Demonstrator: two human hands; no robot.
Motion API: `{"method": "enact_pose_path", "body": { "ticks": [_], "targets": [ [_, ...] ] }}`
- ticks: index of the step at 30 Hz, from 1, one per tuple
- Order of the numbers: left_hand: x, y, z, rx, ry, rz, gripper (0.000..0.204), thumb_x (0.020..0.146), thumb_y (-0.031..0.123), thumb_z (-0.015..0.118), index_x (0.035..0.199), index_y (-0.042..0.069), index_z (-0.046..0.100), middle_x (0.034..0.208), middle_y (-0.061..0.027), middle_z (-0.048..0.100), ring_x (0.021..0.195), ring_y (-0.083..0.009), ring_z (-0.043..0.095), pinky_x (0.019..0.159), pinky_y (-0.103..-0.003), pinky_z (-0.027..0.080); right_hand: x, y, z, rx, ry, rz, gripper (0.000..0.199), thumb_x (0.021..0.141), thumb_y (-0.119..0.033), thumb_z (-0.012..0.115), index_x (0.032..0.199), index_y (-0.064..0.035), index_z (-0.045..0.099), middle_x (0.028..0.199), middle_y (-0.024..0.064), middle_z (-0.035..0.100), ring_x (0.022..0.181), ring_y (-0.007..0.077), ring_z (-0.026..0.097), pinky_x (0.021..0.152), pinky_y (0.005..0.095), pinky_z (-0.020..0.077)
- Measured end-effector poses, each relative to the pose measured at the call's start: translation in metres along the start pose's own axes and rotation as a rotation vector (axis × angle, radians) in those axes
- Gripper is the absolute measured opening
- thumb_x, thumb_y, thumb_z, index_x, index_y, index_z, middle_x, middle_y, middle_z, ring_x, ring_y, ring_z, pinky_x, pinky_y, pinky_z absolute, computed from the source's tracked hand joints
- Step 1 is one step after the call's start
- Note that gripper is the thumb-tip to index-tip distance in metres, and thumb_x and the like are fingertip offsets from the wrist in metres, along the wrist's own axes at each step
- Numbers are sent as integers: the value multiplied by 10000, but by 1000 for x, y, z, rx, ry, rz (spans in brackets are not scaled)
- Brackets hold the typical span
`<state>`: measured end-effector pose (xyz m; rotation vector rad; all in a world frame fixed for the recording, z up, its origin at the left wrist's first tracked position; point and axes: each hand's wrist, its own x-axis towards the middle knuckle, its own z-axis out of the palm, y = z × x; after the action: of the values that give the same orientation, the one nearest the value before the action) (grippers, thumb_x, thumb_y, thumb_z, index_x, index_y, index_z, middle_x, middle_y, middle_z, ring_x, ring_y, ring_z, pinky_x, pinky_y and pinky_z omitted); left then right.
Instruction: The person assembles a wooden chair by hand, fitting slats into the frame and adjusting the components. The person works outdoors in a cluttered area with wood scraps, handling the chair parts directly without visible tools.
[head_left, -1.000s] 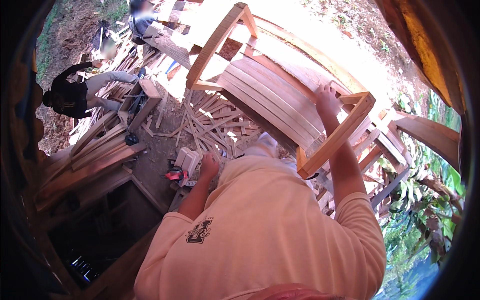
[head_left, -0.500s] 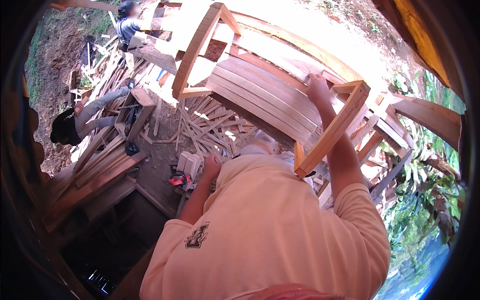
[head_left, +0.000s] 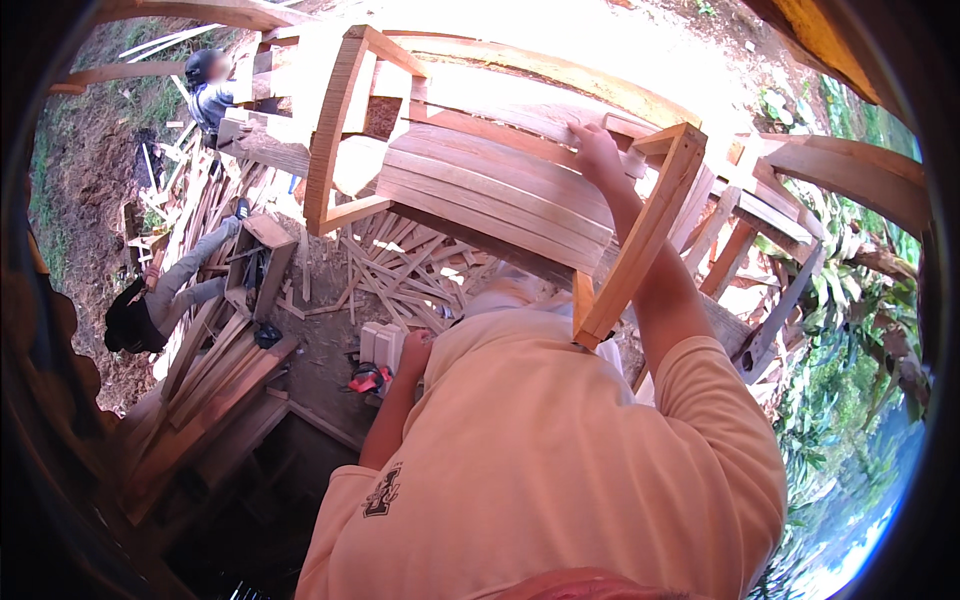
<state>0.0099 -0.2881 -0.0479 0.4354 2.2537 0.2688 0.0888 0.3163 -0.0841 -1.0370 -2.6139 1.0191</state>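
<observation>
A wooden bench with armrests stands tilted in front of me, its seat made of several planed slats. My right hand reaches past the near armrest and touches a long slat on the bench's far side. At least one of its fingers is stretched out along the wood; the others are partly hidden by the hand itself. My left hand hangs low beside my body with its fingers curled. What it holds, if anything, is hidden.
A red and black power tool lies by a few stacked pale wood blocks. Offcuts litter the ground beyond. Stacked boards are at left. A handsaw leans at right. Two people are at the left.
My view has shifted, so the bench appears further left and the helmeted person lower. My right hand has slid slightly left along the bench, its fingers straighter. The left hand stays low.
</observation>
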Motion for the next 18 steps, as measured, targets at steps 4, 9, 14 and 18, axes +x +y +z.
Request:
{"method": "enact_pose_path", "body": {
  "ticks": [4,9,14,18],
  "targets": [
    [-3,13,-12,-14,-3,-8,411,856,266,719,1154,-14,671,1167,-228,655,1167,-384,589,1026,-454,459,-4,-3,2,-31,-2,12,456,870,-17,539,1298,-107,667,1158,170,665,1059,381,617,928,454,511],
    [-8,31,-22,-25,5,-28,399,863,253,710,1156,-15,668,1180,-227,649,1168,-378,589,1030,-446,457,-7,-18,-9,-28,21,17,356,908,-49,554,1233,-90,693,1157,150,677,1044,367,617,933,451,511],
    [-4,39,-27,8,-14,-30,384,872,240,698,1156,-17,666,1184,-225,646,1171,-373,588,1032,-438,456,-7,-24,-11,-120,219,-70,177,898,-97,637,1064,-85,696,1030,93,652,1017,308,620,872,422,531],
    [-1,30,-24,-16,-13,-1,377,880,234,689,1157,-20,663,1188,-225,642,1166,-373,589,1028,-437,457,-8,-22,-5,-212,346,-192,92,884,-103,669,975,-89,668,941,79,612,996,278,620,816,408,529]
  ]
}}
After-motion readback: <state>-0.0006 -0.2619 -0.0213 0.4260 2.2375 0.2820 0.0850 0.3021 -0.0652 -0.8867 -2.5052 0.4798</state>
